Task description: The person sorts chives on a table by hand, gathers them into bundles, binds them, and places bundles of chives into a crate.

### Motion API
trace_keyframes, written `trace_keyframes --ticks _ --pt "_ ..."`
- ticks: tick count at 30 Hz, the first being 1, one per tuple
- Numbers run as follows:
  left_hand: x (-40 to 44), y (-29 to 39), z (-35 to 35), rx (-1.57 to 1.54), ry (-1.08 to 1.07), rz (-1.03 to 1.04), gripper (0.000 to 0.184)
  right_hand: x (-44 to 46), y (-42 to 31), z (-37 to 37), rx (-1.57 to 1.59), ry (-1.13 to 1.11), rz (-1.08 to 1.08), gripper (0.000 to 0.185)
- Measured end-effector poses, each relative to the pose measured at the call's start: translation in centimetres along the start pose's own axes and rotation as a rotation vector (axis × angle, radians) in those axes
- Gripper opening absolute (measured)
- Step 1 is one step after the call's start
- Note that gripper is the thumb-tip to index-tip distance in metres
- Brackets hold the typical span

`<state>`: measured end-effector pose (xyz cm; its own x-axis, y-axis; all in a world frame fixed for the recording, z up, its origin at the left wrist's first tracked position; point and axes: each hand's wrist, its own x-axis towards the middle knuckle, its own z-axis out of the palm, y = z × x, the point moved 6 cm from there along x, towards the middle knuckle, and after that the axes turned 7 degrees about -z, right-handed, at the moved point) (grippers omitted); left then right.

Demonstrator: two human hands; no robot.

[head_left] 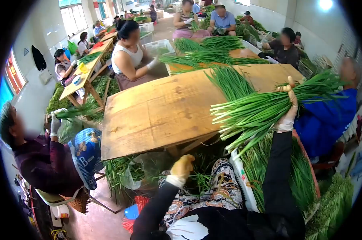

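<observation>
My right hand (289, 105), gloved, grips a large bundle of long green stalks (253, 114) above the right part of the wooden table (161, 108). The pale cut ends point left and the leafy tips point right. My left hand (182, 167), in a yellowish glove with a white cuff, is closed over my lap, below the table's front edge; whatever it may hold is too small to make out. Another bunch of green stalks (231, 82) lies on the table behind the held bundle. Below my right hand, a white crate (245, 186) holds more stalks.
A seated person (45, 160) is at the left, another in blue (329, 120) at the right. Several people work beyond the table. Cut greens (125, 172) lie under the table, and red strands (140, 206) sit beside my left leg.
</observation>
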<state>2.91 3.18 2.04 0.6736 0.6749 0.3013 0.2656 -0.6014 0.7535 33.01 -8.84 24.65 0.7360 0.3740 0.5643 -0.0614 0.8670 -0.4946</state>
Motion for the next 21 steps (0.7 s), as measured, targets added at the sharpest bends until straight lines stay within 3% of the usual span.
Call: trace_keyframes --ticks 2,3,4,6,8,9,12,14,17,21 --pt "-0.7 -2.9 -0.2 -0.806 -0.081 -0.464 0.021 0.3 -0.5 -1.6 0.085 -0.031 -0.078 0.042" --pt "-0.3 -0.3 -1.9 -0.716 -0.100 -0.547 0.020 0.3 -0.5 -2.3 0.102 -0.053 -0.085 0.043" --pt "0.6 0.5 -2.3 -0.900 -0.145 -0.513 0.019 0.0 -0.1 -2.6 0.096 -0.051 -0.080 0.043" --pt "2.8 5.7 -3.8 -0.845 -0.025 -0.243 0.037 -0.8 0.6 -2.1 0.109 -0.114 -0.034 0.044" --pt "4.0 8.3 -2.7 -0.912 -0.337 -0.323 0.056 -1.5 1.6 -1.6 0.122 -0.084 -0.010 0.044" --pt "3.8 7.9 -1.4 -0.863 -0.343 -0.426 0.061 -1.8 1.9 -1.2 0.121 -0.085 0.001 0.043" --pt "5.0 9.7 -0.8 -1.058 -0.432 -0.417 0.035 -3.0 2.6 0.5 0.113 -0.100 0.031 0.040" --pt "4.9 10.1 -0.8 -1.165 -0.455 -0.399 0.031 -3.3 2.9 0.7 0.070 -0.098 0.073 0.040" --pt "4.3 11.2 -0.5 -1.087 -0.682 -0.305 0.032 -3.9 2.6 2.1 0.020 -0.132 0.064 0.042" --pt "5.6 9.3 -0.1 -1.045 -0.502 -0.536 0.025 -4.3 2.9 3.0 -0.021 -0.189 0.071 0.040"
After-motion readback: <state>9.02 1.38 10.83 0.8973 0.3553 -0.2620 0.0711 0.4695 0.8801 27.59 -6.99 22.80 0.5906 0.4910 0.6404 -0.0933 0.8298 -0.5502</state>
